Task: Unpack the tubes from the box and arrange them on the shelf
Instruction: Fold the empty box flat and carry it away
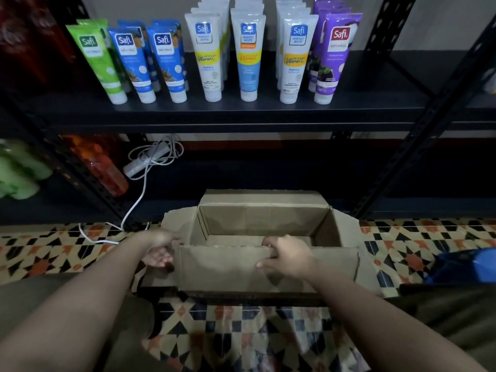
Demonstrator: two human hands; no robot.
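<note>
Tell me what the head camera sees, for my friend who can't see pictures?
A person's right hand grips the near flap of an open cardboard box on a patterned tile floor, while the left hand touches its left side. No tubes show inside. Above, green, blue, white and purple tubes stand in rows on a dark shelf.

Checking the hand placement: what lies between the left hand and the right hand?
In the head view, the box's near flap lies between the left hand and right hand, which grips its top edge.
</note>
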